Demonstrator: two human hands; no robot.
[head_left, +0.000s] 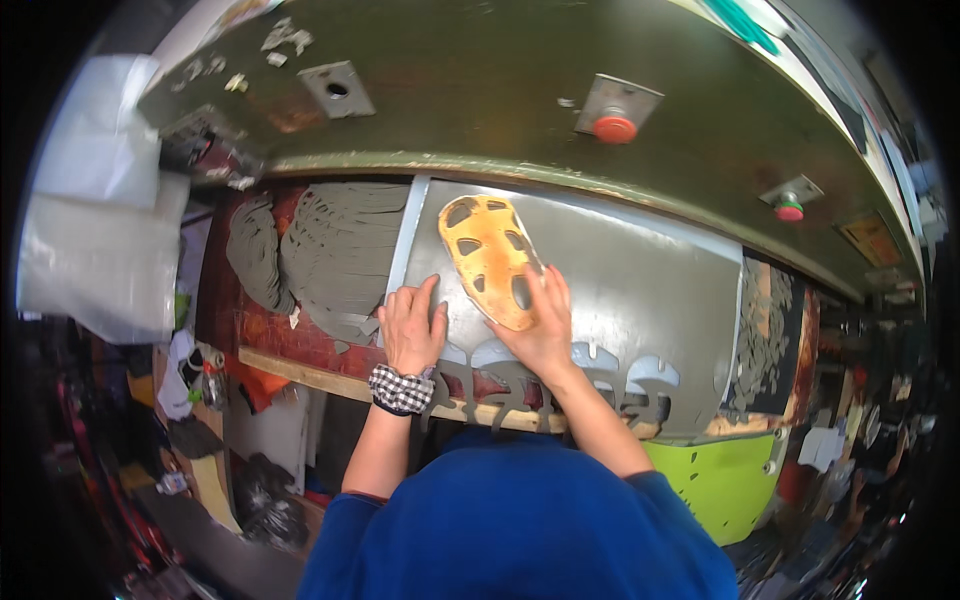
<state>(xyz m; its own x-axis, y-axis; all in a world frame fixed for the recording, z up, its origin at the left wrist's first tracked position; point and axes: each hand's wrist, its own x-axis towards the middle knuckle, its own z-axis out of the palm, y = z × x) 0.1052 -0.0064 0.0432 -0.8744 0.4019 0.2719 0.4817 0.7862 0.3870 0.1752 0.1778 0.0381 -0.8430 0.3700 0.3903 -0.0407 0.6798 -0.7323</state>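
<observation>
A yellow, sole-shaped cutting die with several openings lies slanted on a smooth grey sheet. My right hand grips the die's near right end, with the thumb at its near tip and fingers along its right edge. Flat on the sheet's left edge rests my left hand, fingers stretched out, holding nothing and apart from the die. A checkered band circles my left wrist. Along the near edge, the sheet has curved cut-outs, and grey scrap strips hang over the table's edge.
Stacked grey cut pieces lie on the red board at left; small scraps are heaped at right. A green machine beam spans the far side, carrying a red button. A lime-green panel stands below the table at right.
</observation>
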